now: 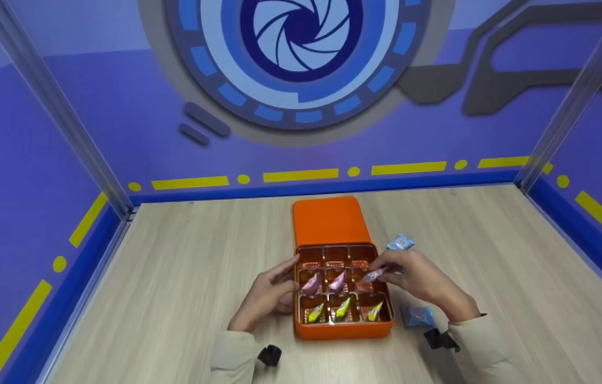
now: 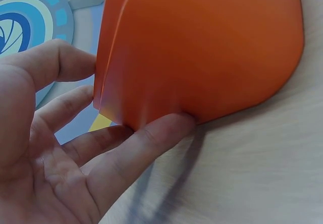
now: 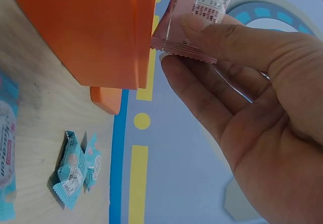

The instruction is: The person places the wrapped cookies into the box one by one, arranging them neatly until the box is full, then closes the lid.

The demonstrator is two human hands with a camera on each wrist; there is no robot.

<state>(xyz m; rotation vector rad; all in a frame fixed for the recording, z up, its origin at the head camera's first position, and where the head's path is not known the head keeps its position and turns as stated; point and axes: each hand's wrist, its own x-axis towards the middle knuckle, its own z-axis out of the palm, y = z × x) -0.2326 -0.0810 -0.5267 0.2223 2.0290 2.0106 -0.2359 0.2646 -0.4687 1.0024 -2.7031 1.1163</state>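
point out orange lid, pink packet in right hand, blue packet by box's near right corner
Orange lid (image 1: 331, 221): head view, on its flat face.
Pink packet (image 3: 209, 3): right wrist view, on its printed label.
Blue packet (image 1: 418, 317): head view, on the middle of its wrapper.

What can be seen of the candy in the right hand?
The candy has a plastic-looking pink wrapper with a crimped, zigzag end and a pale panel of small dark print. The right hand pinches it between thumb and fingers, tilted, over the middle row's right compartment of the orange box. Whether it touches the box is unclear.
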